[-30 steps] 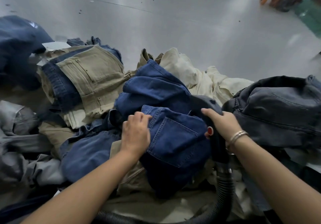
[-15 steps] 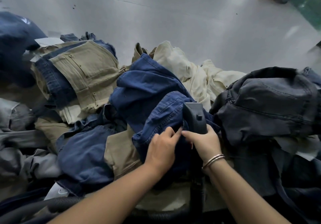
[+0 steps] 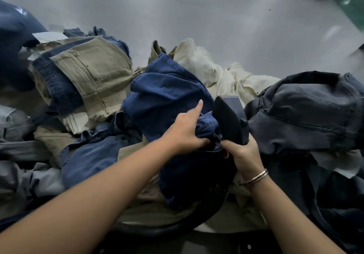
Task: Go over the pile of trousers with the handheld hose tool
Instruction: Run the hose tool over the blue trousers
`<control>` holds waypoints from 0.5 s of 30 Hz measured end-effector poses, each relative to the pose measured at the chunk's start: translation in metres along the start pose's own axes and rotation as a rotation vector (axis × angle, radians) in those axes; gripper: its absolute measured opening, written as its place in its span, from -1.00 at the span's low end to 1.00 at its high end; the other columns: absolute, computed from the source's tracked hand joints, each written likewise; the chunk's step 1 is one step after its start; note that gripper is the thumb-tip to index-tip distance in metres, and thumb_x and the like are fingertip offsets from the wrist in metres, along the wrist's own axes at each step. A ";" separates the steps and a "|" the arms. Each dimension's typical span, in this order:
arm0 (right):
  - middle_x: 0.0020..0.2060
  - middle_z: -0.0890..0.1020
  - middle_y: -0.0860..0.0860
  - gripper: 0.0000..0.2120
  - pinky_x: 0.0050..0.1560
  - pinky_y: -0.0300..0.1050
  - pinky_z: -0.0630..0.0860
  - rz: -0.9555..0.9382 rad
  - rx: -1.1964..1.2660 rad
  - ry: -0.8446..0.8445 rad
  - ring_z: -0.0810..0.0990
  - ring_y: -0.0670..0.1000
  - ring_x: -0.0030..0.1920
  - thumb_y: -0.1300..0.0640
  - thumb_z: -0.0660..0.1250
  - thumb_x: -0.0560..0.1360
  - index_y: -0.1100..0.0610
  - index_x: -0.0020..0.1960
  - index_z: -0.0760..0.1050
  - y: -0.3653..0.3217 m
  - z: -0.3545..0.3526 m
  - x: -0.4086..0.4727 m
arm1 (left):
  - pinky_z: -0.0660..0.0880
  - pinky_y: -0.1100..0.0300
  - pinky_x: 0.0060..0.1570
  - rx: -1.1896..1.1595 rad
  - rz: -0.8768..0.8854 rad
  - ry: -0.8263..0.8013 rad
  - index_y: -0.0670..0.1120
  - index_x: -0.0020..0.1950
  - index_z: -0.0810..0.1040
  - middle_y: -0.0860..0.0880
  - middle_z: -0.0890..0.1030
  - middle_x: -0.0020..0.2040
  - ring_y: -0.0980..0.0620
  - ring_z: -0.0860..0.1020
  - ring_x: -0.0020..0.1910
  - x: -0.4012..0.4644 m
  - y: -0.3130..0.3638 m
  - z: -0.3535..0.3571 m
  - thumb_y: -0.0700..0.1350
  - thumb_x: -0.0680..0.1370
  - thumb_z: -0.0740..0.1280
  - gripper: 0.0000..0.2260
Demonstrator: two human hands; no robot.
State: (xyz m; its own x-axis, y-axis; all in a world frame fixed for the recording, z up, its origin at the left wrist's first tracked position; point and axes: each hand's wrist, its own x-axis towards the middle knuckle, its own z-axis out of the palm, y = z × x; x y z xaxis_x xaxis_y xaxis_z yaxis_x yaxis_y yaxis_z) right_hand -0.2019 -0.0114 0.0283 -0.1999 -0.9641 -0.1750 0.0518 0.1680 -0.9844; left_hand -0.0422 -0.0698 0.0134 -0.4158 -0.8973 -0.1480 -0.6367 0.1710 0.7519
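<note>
Here, nearest you, the ribbed hose (image 3: 157, 229) trails along the table's near edge. Your right hand (image 3: 243, 154) grips the hose tool (image 3: 229, 119), its head against the blue trousers (image 3: 167, 94); your left hand (image 3: 184, 130) bunches that cloth, forefinger extended, likely to steady it. Beyond the pile, bare table (image 3: 216, 13) leaves room.

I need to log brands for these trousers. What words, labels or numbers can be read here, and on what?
None can be read.
White paper tag on the khaki trousers: looks blank, too blurred to tell.
Hose tool in the right hand: no marking visible.
</note>
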 end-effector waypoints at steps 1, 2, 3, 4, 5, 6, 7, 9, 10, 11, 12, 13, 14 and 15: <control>-0.47 0.61 0.00 -0.75 -0.41 -0.27 0.50 -0.001 0.040 -0.040 0.57 -0.11 -0.45 0.61 0.25 0.37 0.29 -0.16 0.47 -0.005 0.000 -0.002 | 0.31 0.05 0.37 0.057 0.000 -0.088 -0.01 0.58 0.03 -0.06 0.39 0.44 -0.02 0.34 0.42 0.005 0.003 -0.005 0.01 0.44 0.45 -0.16; -0.47 0.62 0.02 -0.76 -0.39 -0.26 0.51 0.004 0.075 -0.073 0.57 -0.09 -0.44 0.61 0.23 0.36 0.31 -0.17 0.48 -0.010 -0.001 -0.002 | 0.35 0.10 0.31 0.110 0.037 -0.137 0.00 0.55 0.18 -0.05 0.48 0.37 -0.01 0.42 0.35 0.010 0.006 -0.009 0.01 0.48 0.42 -0.31; -0.46 0.62 0.02 -0.76 -0.38 -0.26 0.51 0.013 0.094 -0.096 0.57 -0.08 -0.43 0.61 0.23 0.36 0.31 -0.19 0.49 -0.016 -0.003 -0.002 | 0.38 0.16 0.23 0.132 0.086 -0.163 -0.04 0.45 0.38 -0.06 0.56 0.28 -0.02 0.49 0.26 0.011 0.008 -0.014 -0.03 0.54 0.37 -0.51; -0.45 0.62 0.01 -0.76 -0.37 -0.26 0.50 0.023 0.100 -0.105 0.56 -0.08 -0.43 0.61 0.23 0.36 0.30 -0.21 0.49 -0.022 -0.007 0.000 | 0.39 0.20 0.12 0.087 0.114 -0.162 -0.12 0.29 0.53 -0.09 0.62 0.15 -0.03 0.55 0.14 0.009 0.010 -0.018 -0.08 0.58 0.33 -0.70; -0.44 0.61 0.00 -0.76 -0.37 -0.26 0.48 0.031 0.096 -0.100 0.55 -0.07 -0.42 0.60 0.23 0.36 0.30 -0.21 0.50 -0.026 -0.012 0.002 | 0.38 0.21 0.03 -0.009 0.110 -0.173 -0.19 0.15 0.59 -0.11 0.63 0.02 -0.03 0.56 0.02 0.007 0.012 -0.021 -0.13 0.60 0.29 -0.80; -0.43 0.60 0.02 -0.77 -0.37 -0.26 0.47 0.040 0.083 -0.089 0.54 -0.06 -0.41 0.58 0.23 0.37 0.30 -0.21 0.50 -0.030 -0.017 0.005 | 0.39 0.22 -0.03 -0.177 0.058 -0.216 -0.22 0.05 0.60 -0.10 0.62 -0.09 0.01 0.55 -0.08 0.003 0.013 -0.023 -0.17 0.61 0.27 -0.84; -0.42 0.59 0.03 -0.79 -0.38 -0.25 0.46 0.051 0.061 -0.077 0.52 -0.05 -0.42 0.58 0.24 0.38 0.30 -0.21 0.49 -0.032 -0.020 0.009 | 0.42 0.24 -0.08 -0.404 -0.039 -0.277 -0.20 -0.02 0.61 -0.06 0.61 -0.16 0.05 0.54 -0.15 -0.003 0.015 -0.025 -0.21 0.60 0.27 -0.86; -0.43 0.56 0.06 -0.82 -0.42 -0.25 0.44 0.064 0.005 -0.074 0.50 -0.05 -0.44 0.56 0.27 0.38 0.32 -0.19 0.48 -0.035 -0.023 0.014 | 0.44 0.21 -0.17 -0.810 -0.245 -0.386 -0.11 -0.11 0.66 -0.05 0.63 -0.20 0.05 0.55 -0.22 -0.015 0.021 -0.027 -0.23 0.50 0.31 -0.87; -0.43 0.55 0.06 -0.84 -0.44 -0.26 0.43 0.066 -0.026 -0.084 0.49 -0.06 -0.46 0.55 0.29 0.38 0.33 -0.17 0.48 -0.035 -0.022 0.017 | 0.41 0.18 -0.19 -0.926 -0.324 -0.430 -0.10 -0.15 0.68 -0.07 0.64 -0.21 0.02 0.54 -0.23 -0.020 0.022 -0.026 -0.17 0.39 0.35 -0.87; -0.42 0.55 0.07 -0.84 -0.44 -0.26 0.43 0.065 -0.057 -0.099 0.50 -0.08 -0.46 0.54 0.32 0.36 0.33 -0.15 0.48 -0.036 -0.019 0.019 | 0.40 0.18 -0.18 -0.995 -0.387 -0.449 -0.10 -0.18 0.69 -0.08 0.65 -0.22 0.00 0.54 -0.24 -0.024 0.022 -0.025 -0.09 0.29 0.36 -0.81; -0.40 0.54 0.08 -0.83 -0.43 -0.25 0.44 0.066 -0.093 -0.115 0.50 -0.09 -0.46 0.51 0.36 0.34 0.31 -0.16 0.49 -0.037 -0.016 0.020 | 0.42 0.17 -0.15 -1.035 -0.435 -0.446 -0.10 -0.20 0.71 -0.08 0.67 -0.22 -0.01 0.57 -0.24 -0.028 0.022 -0.023 -0.04 0.25 0.37 -0.77; -0.39 0.54 0.09 -0.82 -0.41 -0.24 0.44 0.072 -0.136 -0.124 0.50 -0.10 -0.46 0.49 0.38 0.33 0.28 -0.18 0.49 -0.038 -0.012 0.021 | 0.47 0.17 -0.12 -1.071 -0.465 -0.428 -0.10 -0.19 0.72 -0.08 0.69 -0.20 -0.01 0.61 -0.23 -0.031 0.022 -0.020 -0.02 0.26 0.37 -0.76; -0.38 0.53 0.10 -0.80 -0.40 -0.23 0.45 0.081 -0.183 -0.124 0.50 -0.11 -0.46 0.49 0.39 0.34 0.24 -0.19 0.48 -0.039 -0.009 0.022 | 0.51 0.19 -0.12 -1.118 -0.482 -0.391 -0.10 -0.18 0.72 -0.08 0.70 -0.18 0.00 0.63 -0.22 -0.035 0.023 -0.018 -0.03 0.32 0.36 -0.78; -0.37 0.53 0.11 -0.78 -0.41 -0.23 0.46 0.095 -0.218 -0.116 0.50 -0.12 -0.48 0.49 0.38 0.36 0.21 -0.20 0.47 -0.042 -0.008 0.021 | 0.54 0.21 -0.14 -1.167 -0.505 -0.333 -0.11 -0.15 0.72 -0.10 0.70 -0.15 0.00 0.64 -0.22 -0.038 0.024 -0.015 -0.05 0.39 0.33 -0.79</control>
State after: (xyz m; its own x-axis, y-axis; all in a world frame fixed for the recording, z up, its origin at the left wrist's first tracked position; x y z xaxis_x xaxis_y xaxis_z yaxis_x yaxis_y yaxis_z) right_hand -0.2164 -0.0373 0.0654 -0.0896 -0.9569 -0.2761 -0.1492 0.2870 -0.9462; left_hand -0.0319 -0.0377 0.0468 -0.5450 -0.5866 -0.5991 0.0942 -0.7528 0.6515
